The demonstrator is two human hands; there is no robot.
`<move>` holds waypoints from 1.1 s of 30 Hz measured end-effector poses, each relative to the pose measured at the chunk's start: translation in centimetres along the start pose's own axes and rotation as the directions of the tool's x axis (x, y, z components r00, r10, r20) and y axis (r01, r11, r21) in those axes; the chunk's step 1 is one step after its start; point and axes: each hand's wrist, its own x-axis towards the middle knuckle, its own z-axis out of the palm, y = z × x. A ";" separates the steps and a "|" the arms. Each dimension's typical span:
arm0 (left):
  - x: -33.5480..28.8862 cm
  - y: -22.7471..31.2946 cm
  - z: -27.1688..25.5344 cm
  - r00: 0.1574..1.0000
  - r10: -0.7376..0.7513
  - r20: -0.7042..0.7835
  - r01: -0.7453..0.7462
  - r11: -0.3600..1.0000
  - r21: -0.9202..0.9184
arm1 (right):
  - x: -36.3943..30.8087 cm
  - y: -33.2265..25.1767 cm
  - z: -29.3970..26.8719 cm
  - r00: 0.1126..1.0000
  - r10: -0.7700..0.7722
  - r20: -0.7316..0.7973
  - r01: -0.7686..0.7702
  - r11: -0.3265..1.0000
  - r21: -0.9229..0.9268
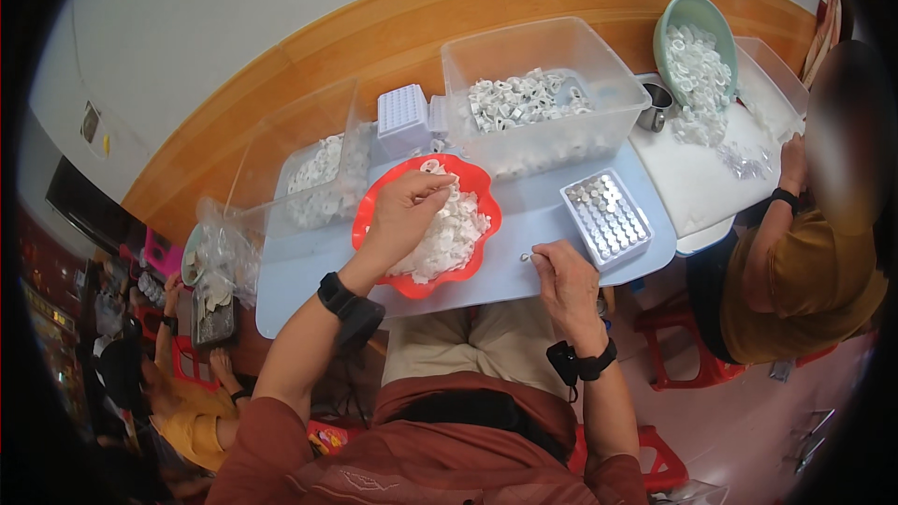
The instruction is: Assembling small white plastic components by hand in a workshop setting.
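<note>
My left hand (409, 210) is over a red scalloped bowl (488, 189) heaped with thin white pieces (453, 238). Its fingertips are pinched together; what they hold, if anything, is too small to make out. At the table's front edge, my right hand (567, 285) pinches a small whitish round piece (526, 258) between thumb and finger. To the right of that hand lies a white rack (608, 217) filled with rows of small silvery round pieces.
A clear bin (599, 126) of white ring-like parts stands behind the bowl, another bin (351, 164) to its left. A white-purple rack (402, 112) sits between them. Far right are a tilted green basin (666, 47), a metal cup (658, 108) and a co-worker's hand (793, 161).
</note>
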 end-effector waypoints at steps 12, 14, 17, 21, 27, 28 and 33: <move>-5.7 2.3 -3.1 0.906 -0.415 0.082 0.333 0.580 -0.744 | -0.3 -0.2 0.4 0.999 0.018 -0.028 -0.017 0.998 0.055; -6.4 2.1 -3.4 0.901 -0.423 0.100 0.332 0.520 -0.787 | -0.3 -0.1 0.4 0.998 0.053 -0.026 -0.050 0.994 0.098; -7.4 2.2 -3.8 0.891 -0.438 0.120 0.320 0.419 -0.850 | -0.3 0.1 0.5 0.998 0.047 -0.033 -0.043 0.990 0.132; -8.7 2.6 -3.9 0.888 -0.443 0.125 0.294 0.337 -0.894 | -0.5 0.8 0.6 0.998 0.060 -0.022 -0.056 0.985 0.166; -10.4 2.4 -3.9 0.889 -0.421 0.181 0.300 0.237 -0.924 | -1.4 -0.8 0.3 0.980 0.199 -0.004 -0.186 0.923 0.338; -10.7 2.3 -3.9 0.887 -0.425 0.182 0.300 0.231 -0.926 | -1.6 -1.5 0.3 0.981 0.192 -0.005 -0.175 0.906 0.385; -11.7 2.0 -3.4 0.901 -0.344 0.265 0.322 0.120 -0.939 | -1.7 -5.3 0.8 0.996 0.086 -0.020 -0.064 0.855 0.514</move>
